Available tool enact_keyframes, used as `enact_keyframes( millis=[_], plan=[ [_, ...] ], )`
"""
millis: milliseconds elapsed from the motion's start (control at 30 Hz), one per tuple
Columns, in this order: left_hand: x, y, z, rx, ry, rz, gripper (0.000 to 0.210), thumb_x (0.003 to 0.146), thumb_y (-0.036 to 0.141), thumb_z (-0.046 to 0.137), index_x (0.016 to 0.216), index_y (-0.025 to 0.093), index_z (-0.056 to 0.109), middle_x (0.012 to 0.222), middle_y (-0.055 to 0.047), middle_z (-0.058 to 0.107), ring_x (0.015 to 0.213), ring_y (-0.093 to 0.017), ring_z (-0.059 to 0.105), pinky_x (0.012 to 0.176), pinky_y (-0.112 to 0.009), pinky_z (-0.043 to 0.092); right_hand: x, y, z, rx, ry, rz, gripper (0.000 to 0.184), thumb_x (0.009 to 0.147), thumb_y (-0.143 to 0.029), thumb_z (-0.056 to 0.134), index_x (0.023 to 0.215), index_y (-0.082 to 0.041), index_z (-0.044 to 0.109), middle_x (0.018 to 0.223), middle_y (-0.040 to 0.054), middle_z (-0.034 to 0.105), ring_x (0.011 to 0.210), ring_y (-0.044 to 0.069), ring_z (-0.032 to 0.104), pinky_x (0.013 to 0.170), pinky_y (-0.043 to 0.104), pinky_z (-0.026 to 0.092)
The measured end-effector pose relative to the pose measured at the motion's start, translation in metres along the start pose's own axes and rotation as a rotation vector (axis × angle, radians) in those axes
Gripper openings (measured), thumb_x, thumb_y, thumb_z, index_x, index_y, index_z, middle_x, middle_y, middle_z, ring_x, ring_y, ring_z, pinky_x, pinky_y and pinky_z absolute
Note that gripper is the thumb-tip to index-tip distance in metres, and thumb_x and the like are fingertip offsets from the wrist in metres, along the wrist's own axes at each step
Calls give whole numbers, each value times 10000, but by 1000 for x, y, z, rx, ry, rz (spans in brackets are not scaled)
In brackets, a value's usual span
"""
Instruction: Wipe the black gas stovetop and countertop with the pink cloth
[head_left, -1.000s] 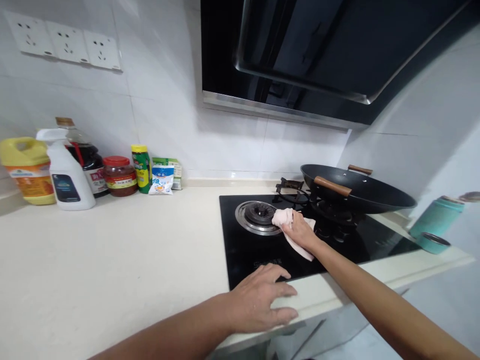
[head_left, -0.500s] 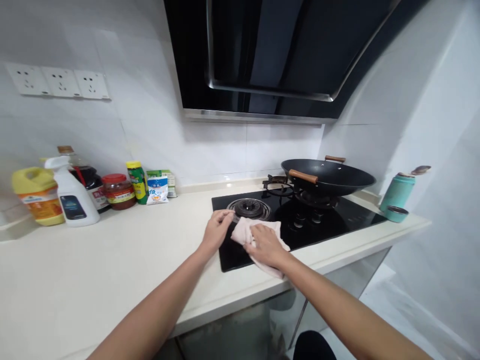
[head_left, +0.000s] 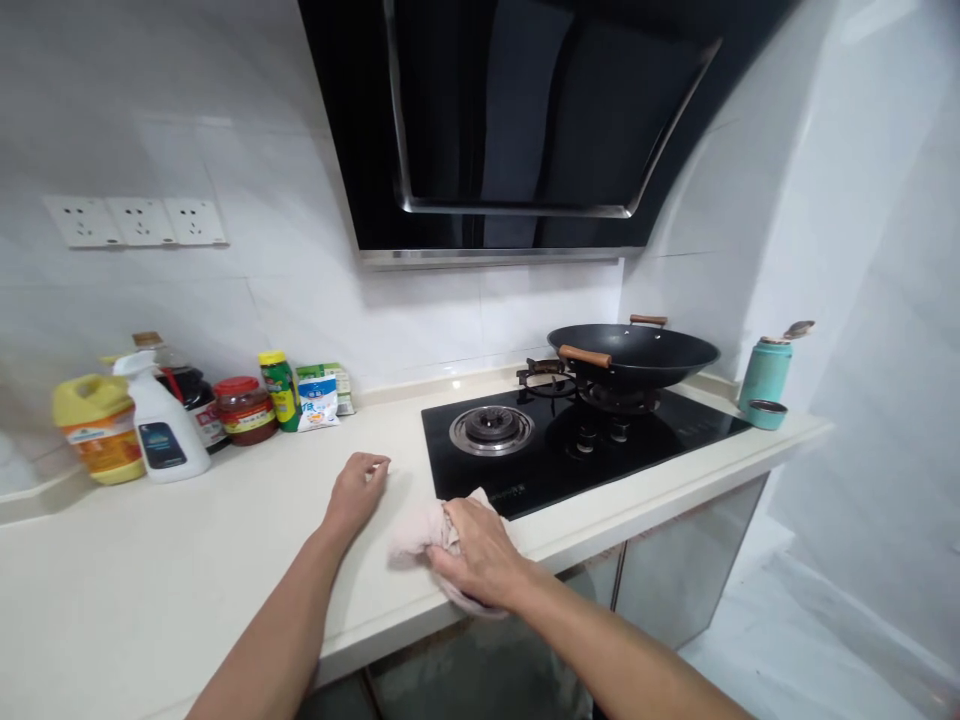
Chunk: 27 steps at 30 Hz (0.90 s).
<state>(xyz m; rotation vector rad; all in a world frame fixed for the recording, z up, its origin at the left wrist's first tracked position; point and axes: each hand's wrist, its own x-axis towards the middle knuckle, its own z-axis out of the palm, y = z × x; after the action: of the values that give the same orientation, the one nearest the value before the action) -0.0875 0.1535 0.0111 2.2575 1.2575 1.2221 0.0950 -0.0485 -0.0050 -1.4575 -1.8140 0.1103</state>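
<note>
A pale pink cloth point(head_left: 420, 528) lies bunched under my right hand point(head_left: 480, 552) at the front of the counter. My right fingers are closed on it, and part of it reaches the near left corner of the black gas cooktop point(head_left: 555, 480). To the left, my left hand point(head_left: 358, 492) hovers over or rests on the white counter. Its fingers are curled together in a pinch; whether anything small is between them I cannot make out. A bare burner point(head_left: 492, 428) stands beyond both hands, on the cooktop's left side.
A black wok point(head_left: 637, 360) with wooden handles sits on the right burner under the range hood point(head_left: 517, 120). A green flask point(head_left: 766, 375) and small cup point(head_left: 766, 414) stand at right. Along the left wall are a spray bottle point(head_left: 161, 425), yellow jug point(head_left: 97, 430), jar point(head_left: 244, 412) and packets.
My right hand has drawn the cloth leftward and toward me, off most of the cooktop onto the counter. My left hand has moved left, away from the burner. The view has shifted slightly.
</note>
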Motion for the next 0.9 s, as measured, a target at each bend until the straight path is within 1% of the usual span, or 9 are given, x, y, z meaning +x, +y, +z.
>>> enact_keyframes(
  millis=[100,167,267,333,400,533,600,733,900],
  plan=[
    [0,-2,-2,24,-5,22,331,839,436,486,906,210,718,1039,-89,692,935,-245,655,943,-383,514,-5,-6,-2,297,0,183,217,840,-393,648,948,-231,552,915,16,655,825,193,577,756,316,423],
    [0,-3,-3,39,-14,16,323,835,422,487,896,208,721,1007,-85,699,898,-239,654,930,-377,516,-4,-3,-5,528,37,242,236,851,-422,638,968,-228,574,942,13,678,865,192,609,791,317,452],
    [-2,-4,-3,48,-47,1,337,837,418,480,923,207,728,1022,-77,719,889,-234,660,905,-361,518,6,17,-18,887,97,313,389,837,-484,641,1116,-216,601,1091,40,703,1025,220,637,904,340,479],
    [-3,-4,-2,44,-77,-8,353,844,425,474,948,207,731,1048,-71,734,906,-232,664,892,-347,518,14,40,-33,1005,84,360,510,818,-513,639,1231,-219,584,1184,54,696,1095,233,637,941,350,485],
    [-4,-3,-1,37,-103,-18,364,846,437,476,957,205,733,1053,-67,745,909,-230,667,891,-340,516,20,69,-53,849,50,393,510,832,-502,601,1254,-215,585,1214,61,684,1109,231,634,945,348,488],
    [-5,-1,-1,16,-135,-28,373,837,460,488,946,203,735,1027,-64,758,913,-233,676,900,-342,514,22,118,-94,14,7,526,378,816,-382,627,1134,-180,651,1134,88,624,1087,236,600,956,364,459],
    [-6,-1,-2,6,-145,-32,368,831,463,494,937,208,738,1015,-62,762,919,-238,682,890,-343,517,22,131,-110,-127,46,556,473,769,-305,667,1218,-162,618,1214,124,553,1174,268,544,1007,399,419],
    [-5,-2,-1,-3,-157,-47,361,823,463,499,930,213,737,995,-58,769,916,-248,692,875,-350,522,24,130,-131,-279,117,503,637,803,-255,619,1421,-217,466,1327,130,460,1245,274,479,1020,424,390],
    [-6,-3,1,0,-175,-55,357,827,466,498,922,218,737,998,-56,772,940,-255,693,873,-350,517,15,105,-128,-534,87,327,378,930,-347,542,1292,-275,625,1284,120,500,1159,300,486,957,445,385]
  ],
)
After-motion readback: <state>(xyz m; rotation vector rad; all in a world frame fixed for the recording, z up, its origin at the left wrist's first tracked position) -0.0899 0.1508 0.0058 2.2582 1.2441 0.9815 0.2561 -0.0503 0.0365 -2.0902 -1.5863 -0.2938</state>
